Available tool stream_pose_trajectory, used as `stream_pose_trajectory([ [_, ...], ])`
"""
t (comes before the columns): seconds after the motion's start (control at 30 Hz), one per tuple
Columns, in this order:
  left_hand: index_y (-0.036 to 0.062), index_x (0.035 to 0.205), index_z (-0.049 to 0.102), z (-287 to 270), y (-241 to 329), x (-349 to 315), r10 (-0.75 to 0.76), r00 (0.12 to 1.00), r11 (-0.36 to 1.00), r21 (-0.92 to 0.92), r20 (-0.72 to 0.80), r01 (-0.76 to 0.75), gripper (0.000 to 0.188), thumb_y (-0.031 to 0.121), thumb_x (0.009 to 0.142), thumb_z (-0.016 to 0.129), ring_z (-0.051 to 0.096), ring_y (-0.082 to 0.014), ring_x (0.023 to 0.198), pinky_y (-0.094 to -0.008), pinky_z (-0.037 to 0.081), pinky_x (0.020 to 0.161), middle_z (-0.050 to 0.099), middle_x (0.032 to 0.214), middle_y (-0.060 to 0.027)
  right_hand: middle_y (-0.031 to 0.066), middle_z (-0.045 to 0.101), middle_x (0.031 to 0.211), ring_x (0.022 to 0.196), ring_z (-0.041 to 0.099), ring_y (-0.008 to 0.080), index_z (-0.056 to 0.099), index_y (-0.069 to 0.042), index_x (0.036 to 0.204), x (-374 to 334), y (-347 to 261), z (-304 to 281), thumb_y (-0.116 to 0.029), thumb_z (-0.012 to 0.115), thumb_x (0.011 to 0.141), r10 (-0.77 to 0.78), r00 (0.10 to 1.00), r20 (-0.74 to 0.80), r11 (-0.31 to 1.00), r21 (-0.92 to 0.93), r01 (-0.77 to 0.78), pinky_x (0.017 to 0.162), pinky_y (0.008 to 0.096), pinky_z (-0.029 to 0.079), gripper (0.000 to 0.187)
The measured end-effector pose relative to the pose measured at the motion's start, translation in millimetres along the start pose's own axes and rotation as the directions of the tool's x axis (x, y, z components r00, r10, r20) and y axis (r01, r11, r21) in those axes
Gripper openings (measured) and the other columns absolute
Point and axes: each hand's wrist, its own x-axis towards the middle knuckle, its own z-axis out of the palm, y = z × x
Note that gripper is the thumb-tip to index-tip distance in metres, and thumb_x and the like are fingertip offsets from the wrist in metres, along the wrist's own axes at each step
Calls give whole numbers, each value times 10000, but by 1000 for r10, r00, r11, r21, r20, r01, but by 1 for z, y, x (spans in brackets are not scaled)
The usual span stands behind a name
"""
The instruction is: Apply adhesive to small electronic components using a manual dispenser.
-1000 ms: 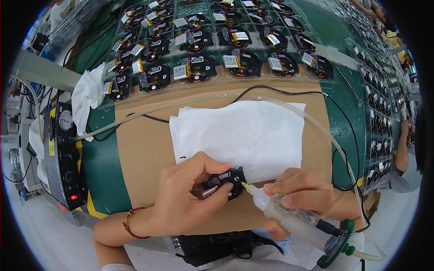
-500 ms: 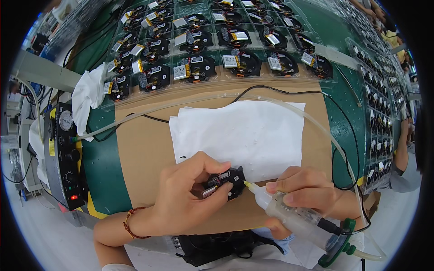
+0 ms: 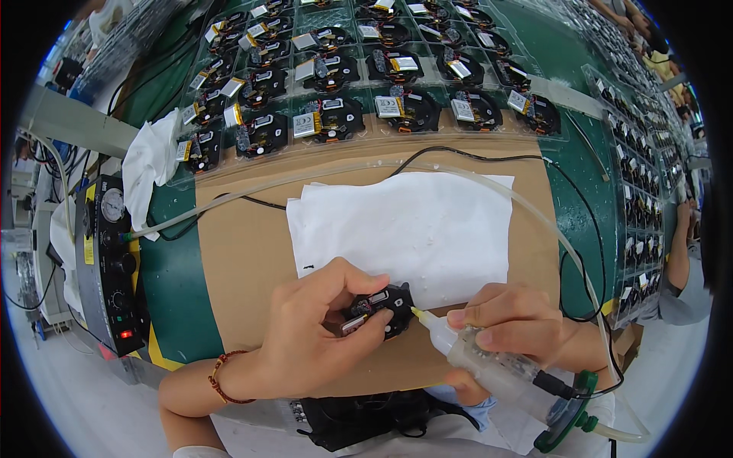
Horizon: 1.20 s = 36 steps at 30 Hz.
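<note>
Small black round electronic assembly (image 3: pixel 379 309) sits near the front edge of the brown cardboard mat (image 3: pixel 237 267), at about 6 o'clock of the white paper sheet (image 3: pixel 405 229) and overlapping its lower border. Left hand (image 3: pixel 305 343) grips it: thumb and forefinger closed around the part's left side, tilting it toward the right; remaining fingers curled under.

Right hand (image 3: pixel 511 328) is wrapped around a translucent dispensing syringe (image 3: pixel 489 362), fingers fully closed on the barrel. Its yellowish nozzle tip (image 3: pixel 417 312) meets the assembly at the part's 3 o'clock edge; whether it touches or sits just off the surface cannot be told.

Judgement on technique: the part should be held steady against the mat, the tip angle kept shallow, and the bead small, since the target area looks tight beside exposed components.

Clear air hose (image 3: pixel 366 172) arcs from 9 o'clock across the mat's far side and down to the syringe cap at 4 o'clock; a black cable (image 3: pixel 458 153) runs beside it. Clear trays of similar black assemblies (image 3: pixel 359 114) lie at 12 o'clock. Dispenser controller box (image 3: pixel 111 259) with gauge and lit red lamp stands at 9 o'clock, white cloth (image 3: pixel 153 164) above it.
</note>
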Motion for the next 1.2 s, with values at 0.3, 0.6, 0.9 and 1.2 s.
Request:
stream_pose_trajectory([
  [0.3,-19,962,559,6,-6,6,96,987,995,-14,-126,-98,215,-13,774,664,514,-21,542,-183,396,464,570,595,-6,179,580,891,580,593,213,479,-10,966,3,0,-13,-142,791,665,-83,996,-23,996,39,83,457,270,476,453],
  [0.6,-8,1122,523,-24,38,12,5,998,975,-220,-56,-17,306,1,834,625,605,-126,863,-252,550,587,566,1095,-98,210,527,1055,872,548,224,356,-76,1081,2,2,-28,-110,736,735,38,970,-239,990,-121,-68,716,307,451,515],
  [0.9,-42,1185,505,-105,74,126,129,985,964,-219,-114,-151,483,-58,728,661,579,-137,859,-260,473,774,595,1022,-93,173,554,1051,875,581,207,350,-79,1083,7,-7,-25,-42,703,746,158,969,-188,981,-82,-176,721,301,452,489],
  [1.2,47,1079,579,-150,58,245,528,827,517,846,-195,-130,557,37,557,774,550,-284,993,-364,449,873,557,1034,-105,169,575,1029,855,591,200,388,-60,1052,14,-8,-26,-66,736,728,186,964,-190,978,-57,-200,685,293,460,475],
])
